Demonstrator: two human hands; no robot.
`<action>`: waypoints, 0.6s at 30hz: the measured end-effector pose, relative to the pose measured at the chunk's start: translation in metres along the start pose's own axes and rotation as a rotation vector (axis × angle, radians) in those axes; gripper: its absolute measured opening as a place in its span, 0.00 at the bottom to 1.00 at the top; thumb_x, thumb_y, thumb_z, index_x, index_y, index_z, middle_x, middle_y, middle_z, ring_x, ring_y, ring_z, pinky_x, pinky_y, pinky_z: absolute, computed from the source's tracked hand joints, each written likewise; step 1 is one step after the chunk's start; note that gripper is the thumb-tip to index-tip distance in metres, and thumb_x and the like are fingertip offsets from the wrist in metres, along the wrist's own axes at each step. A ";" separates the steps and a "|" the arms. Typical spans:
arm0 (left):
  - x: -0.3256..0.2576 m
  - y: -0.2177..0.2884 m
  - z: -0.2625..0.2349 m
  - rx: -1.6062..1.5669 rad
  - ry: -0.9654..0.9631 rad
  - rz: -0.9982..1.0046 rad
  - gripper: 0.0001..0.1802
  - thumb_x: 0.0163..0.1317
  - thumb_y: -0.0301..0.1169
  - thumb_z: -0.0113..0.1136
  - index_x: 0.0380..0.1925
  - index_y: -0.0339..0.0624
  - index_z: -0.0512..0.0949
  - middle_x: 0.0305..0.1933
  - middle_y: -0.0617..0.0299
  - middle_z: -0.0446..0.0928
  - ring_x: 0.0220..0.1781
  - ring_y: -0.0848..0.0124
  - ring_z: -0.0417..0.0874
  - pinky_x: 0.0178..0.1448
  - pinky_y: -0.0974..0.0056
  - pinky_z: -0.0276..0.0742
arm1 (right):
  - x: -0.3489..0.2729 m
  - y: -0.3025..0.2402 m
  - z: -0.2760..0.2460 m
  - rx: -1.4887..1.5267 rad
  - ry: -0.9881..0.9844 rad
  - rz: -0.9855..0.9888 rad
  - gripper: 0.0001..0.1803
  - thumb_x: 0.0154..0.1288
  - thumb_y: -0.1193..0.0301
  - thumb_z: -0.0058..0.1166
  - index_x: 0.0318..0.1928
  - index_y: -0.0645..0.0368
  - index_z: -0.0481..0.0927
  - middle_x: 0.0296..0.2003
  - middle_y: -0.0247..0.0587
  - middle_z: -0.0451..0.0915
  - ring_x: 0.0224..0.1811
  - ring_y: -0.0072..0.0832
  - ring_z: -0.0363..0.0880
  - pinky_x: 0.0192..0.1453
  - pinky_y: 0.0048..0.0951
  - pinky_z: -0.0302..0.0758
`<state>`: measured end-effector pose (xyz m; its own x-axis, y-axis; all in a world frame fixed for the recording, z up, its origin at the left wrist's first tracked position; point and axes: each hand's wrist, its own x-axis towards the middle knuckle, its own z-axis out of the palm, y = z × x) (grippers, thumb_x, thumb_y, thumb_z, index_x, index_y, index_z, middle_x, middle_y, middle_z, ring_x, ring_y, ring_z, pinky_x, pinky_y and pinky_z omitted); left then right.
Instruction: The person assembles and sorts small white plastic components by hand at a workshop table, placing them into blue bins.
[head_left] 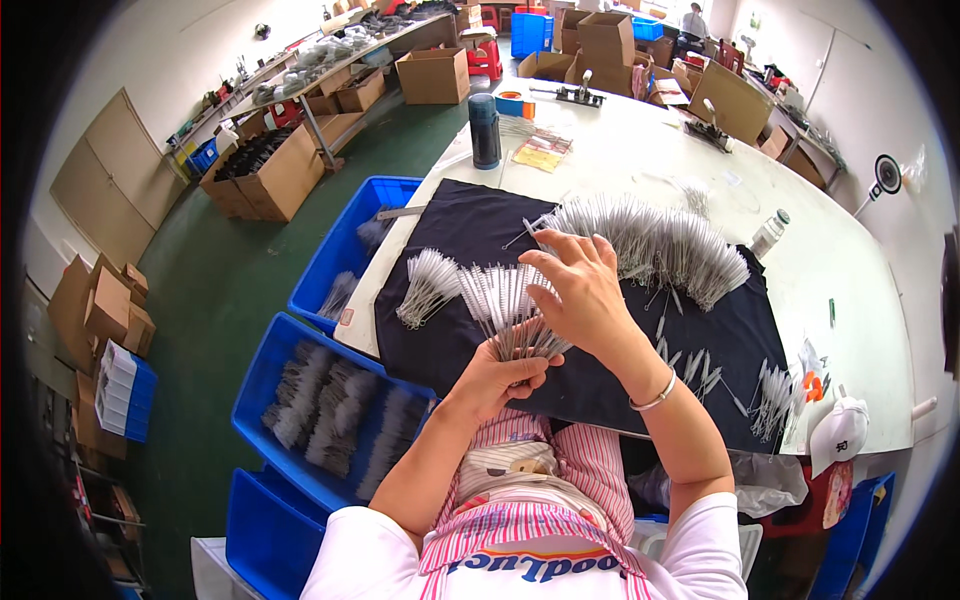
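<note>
My left hand [507, 374] is closed round the wire stems of a bundle of thin straw brushes [497, 297], their white bristle ends fanned upward. Just above and to the right of that bundle is my right hand [580, 285], its fingers curved and apart, with nothing visible between them. Past its fingertips, a large pile of the same brushes [640, 235] lies on a dark cloth [420, 355]. A smaller bunch [428, 285] rests on the cloth left of my left hand. Loose brushes [700, 375] are scattered to the right of my right forearm.
Blue bins [262, 362] of bundled brushes stand left of the white table [840, 290]. A dark bottle [485, 131], a tape roll [513, 104] and a small clear bottle [769, 234] are on the table. A white cap [840, 435] hangs at its right edge. Cardboard boxes [265, 175] stand beyond.
</note>
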<state>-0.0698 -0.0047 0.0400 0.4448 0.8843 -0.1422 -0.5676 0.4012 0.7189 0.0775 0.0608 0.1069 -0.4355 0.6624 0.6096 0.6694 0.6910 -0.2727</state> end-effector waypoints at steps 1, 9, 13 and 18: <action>0.001 -0.001 -0.001 0.000 -0.004 -0.002 0.29 0.55 0.22 0.63 0.58 0.41 0.66 0.38 0.52 0.79 0.25 0.78 0.73 0.21 0.78 0.60 | 0.000 0.001 -0.002 0.008 0.036 -0.012 0.14 0.52 0.70 0.57 0.41 0.54 0.80 0.47 0.42 0.76 0.53 0.40 0.72 0.61 0.50 0.60; 0.006 -0.008 0.002 0.058 0.037 -0.091 0.29 0.55 0.20 0.60 0.59 0.45 0.66 0.40 0.48 0.80 0.24 0.76 0.73 0.20 0.77 0.59 | -0.001 0.032 0.000 0.782 -0.082 0.573 0.09 0.65 0.73 0.51 0.36 0.68 0.78 0.34 0.37 0.80 0.36 0.18 0.74 0.44 0.21 0.71; 0.009 -0.012 0.003 0.061 0.031 -0.115 0.31 0.55 0.20 0.61 0.59 0.46 0.66 0.40 0.47 0.79 0.24 0.75 0.73 0.20 0.77 0.59 | -0.001 0.050 -0.030 1.025 0.246 0.689 0.11 0.67 0.72 0.47 0.38 0.69 0.76 0.32 0.43 0.80 0.34 0.25 0.79 0.41 0.25 0.75; 0.013 -0.012 -0.003 0.024 0.112 -0.022 0.27 0.54 0.18 0.60 0.54 0.47 0.68 0.39 0.47 0.79 0.23 0.74 0.71 0.20 0.75 0.59 | -0.054 0.090 -0.080 0.976 0.548 0.825 0.10 0.66 0.71 0.46 0.36 0.67 0.75 0.28 0.43 0.79 0.26 0.24 0.78 0.34 0.23 0.77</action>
<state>-0.0597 0.0028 0.0272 0.3762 0.8970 -0.2320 -0.5411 0.4160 0.7309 0.2091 0.0642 0.1090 0.3162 0.9335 0.1692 -0.1709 0.2315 -0.9577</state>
